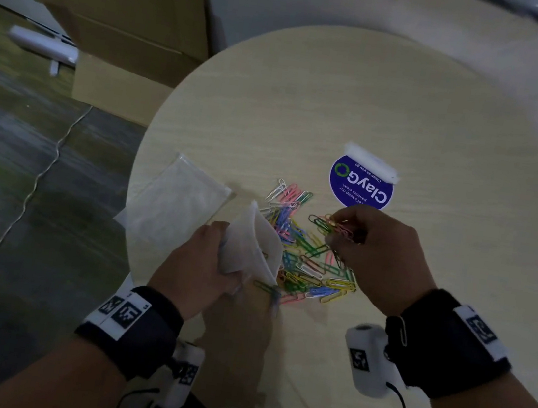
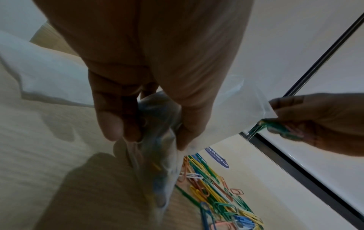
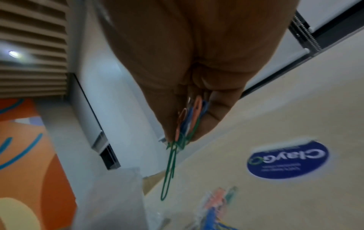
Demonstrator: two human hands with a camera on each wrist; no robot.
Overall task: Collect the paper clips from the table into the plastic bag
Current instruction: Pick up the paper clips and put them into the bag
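Table: round pale wooden table, a blue round sticker on it.
Right hand: right hand hovers above the pile, fingers curled, pinching a small bunch of clips; one green clip dangles below the fingertips.
Left hand: left hand grips the plastic bag by its bunched lower part, mouth open toward the pile; some clips show inside.
Paper clips: coloured paper clips lie heaped on the table between both hands, just beside the bag.
Nearby: a second clear bag lies flat at the table's left edge.
Room: cardboard box on grey floor.
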